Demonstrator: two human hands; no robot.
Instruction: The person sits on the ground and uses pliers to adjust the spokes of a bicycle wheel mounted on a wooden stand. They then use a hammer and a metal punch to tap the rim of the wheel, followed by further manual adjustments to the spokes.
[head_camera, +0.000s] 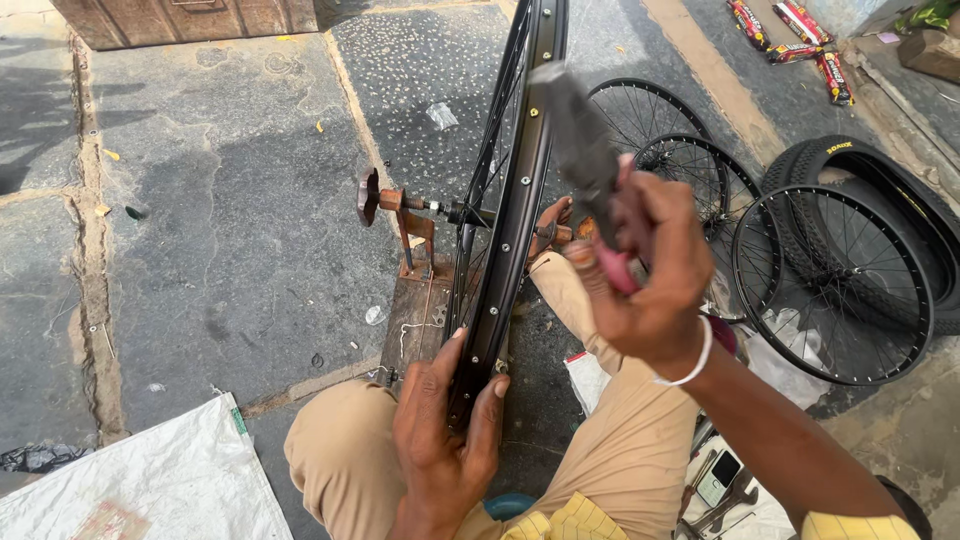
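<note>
Left hand (440, 430) is gripping the black wheel rim (510, 220); right hand (650, 270) is clutching a pink-handled tool (590, 170) beside it.

A black spoked bicycle wheel rim (510, 200) stood upright on a rusty metal truing stand (410, 235), between the seated person's knees. The left hand (440, 430) gripped the rim's near edge; the right hand (650, 280) was raised just right of it, holding a grey pink-handled tool (585, 160). Three more black spoked wheels (830, 280) lay on the stone floor (220, 200) to the right, a black rubber tyre (890, 170) behind them. A white woven sack (170, 480) lay at near left.
</note>
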